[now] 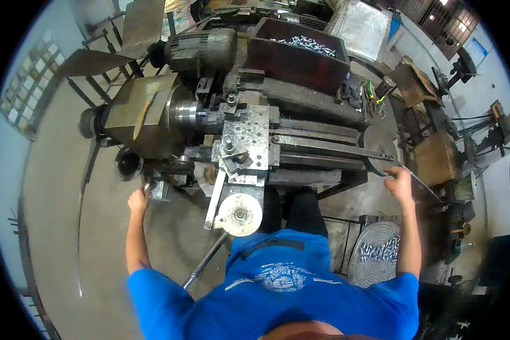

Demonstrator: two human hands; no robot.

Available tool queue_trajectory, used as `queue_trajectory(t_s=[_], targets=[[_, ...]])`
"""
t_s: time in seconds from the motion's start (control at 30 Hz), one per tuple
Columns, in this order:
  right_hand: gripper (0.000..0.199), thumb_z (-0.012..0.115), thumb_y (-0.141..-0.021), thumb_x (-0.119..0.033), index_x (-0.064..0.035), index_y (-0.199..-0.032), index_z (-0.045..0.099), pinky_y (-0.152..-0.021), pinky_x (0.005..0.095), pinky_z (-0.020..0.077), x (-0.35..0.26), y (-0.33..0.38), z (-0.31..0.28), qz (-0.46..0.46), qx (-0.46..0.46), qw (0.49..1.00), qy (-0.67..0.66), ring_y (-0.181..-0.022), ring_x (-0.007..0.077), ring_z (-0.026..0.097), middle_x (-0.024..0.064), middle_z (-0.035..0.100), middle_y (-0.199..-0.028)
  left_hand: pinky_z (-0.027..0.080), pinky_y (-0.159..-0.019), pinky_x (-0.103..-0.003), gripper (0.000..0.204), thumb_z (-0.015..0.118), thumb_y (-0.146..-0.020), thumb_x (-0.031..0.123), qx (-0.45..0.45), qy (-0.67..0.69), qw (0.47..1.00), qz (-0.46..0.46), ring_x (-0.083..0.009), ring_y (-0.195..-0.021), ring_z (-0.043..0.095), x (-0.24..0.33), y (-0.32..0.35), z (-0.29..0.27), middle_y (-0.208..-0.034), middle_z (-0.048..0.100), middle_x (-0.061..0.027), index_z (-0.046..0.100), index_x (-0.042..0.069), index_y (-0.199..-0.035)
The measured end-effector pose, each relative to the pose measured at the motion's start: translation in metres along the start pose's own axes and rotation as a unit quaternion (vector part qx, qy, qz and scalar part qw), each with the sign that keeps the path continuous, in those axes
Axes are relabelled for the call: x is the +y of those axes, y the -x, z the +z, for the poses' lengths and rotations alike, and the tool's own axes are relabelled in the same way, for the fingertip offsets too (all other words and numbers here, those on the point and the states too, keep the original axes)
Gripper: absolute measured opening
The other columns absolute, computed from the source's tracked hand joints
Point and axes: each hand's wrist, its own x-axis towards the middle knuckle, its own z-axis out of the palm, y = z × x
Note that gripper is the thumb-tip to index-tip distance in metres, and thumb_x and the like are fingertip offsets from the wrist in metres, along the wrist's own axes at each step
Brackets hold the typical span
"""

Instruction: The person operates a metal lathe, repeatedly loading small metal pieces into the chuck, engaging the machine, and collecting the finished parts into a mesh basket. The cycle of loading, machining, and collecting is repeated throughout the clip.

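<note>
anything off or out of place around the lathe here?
Nothing clearly damaged or spilled. The left hand sits at a control on the lathe front, the right hand on a long lever at the far end. Small metal parts stay inside the red tray and the basket.

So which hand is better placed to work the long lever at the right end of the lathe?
The right hand. It already rests on the long lever by the round end plate. The left hand is far across the lathe, at a small knob under the headstock.
</note>
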Motion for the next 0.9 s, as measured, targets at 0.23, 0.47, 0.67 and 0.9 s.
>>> queue_trajectory(t_s=[0.23, 0.47, 0.67, 0.9], targets=[[0.066, 0.063, -0.063, -0.011, -0.0087, -0.127, 0.047, -0.094, 0.0384, 0.0423, 0.202, -0.034, 0.015, 0.15, -0.033, 0.966, 0.206, -0.113, 0.0313, 0.051, 0.0156, 0.053, -0.124, 0.049, -0.072, -0.038, 0.043, 0.066, -0.074, 0.026, -0.207, 0.147, 0.967, -0.031, -0.0291, -0.079, 0.063, -0.033, 0.071, -0.032, -0.081, 0.066, -0.0148, 0.06, 0.009, -0.113], [0.051, 0.051, -0.073, -0.016, -0.0044, -0.123, 0.048, -0.093, 0.0387, 0.0419, 0.307, -0.034, 0.026, 0.274, -0.048, 0.922, 0.27, -0.115, 0.0316, 0.049, 0.0189, 0.054, -0.121, 0.05, -0.076, -0.033, 0.039, 0.064, -0.08, 0.02, -0.264, 0.226, 0.936, 0.059, -0.022, -0.084, 0.064, 0.05, 0.159, -0.132, -0.089, 0.067, -0.0141, 0.058, 0.004, -0.116], [0.031, 0.052, -0.074, -0.022, -0.0049, -0.098, 0.061, -0.082, 0.0435, 0.0477, 0.284, 0.016, 0.049, 0.288, -0.036, 0.925, 0.246, -0.094, 0.0362, 0.06, 0.0203, 0.063, -0.098, 0.046, -0.087, -0.034, 0.043, 0.059, -0.087, 0.026, -0.364, 0.359, 0.848, 0.142, -0.0208, -0.098, 0.061, 0.099, 0.234, -0.175, -0.102, 0.065, -0.0115, 0.053, 0.003, -0.122], [0.033, 0.055, -0.069, -0.028, -0.0065, -0.091, 0.063, -0.077, 0.0466, 0.0478, 0.194, 0.101, 0.056, 0.298, 0.028, 0.931, 0.206, -0.088, 0.0394, 0.061, 0.021, 0.064, -0.09, 0.046, -0.078, -0.034, 0.036, 0.057, -0.086, 0.033, -0.343, 0.449, 0.817, 0.116, -0.0193, -0.085, 0.061, 0.119, 0.259, -0.134, -0.085, 0.066, -0.0112, 0.062, 0.002, -0.103]])
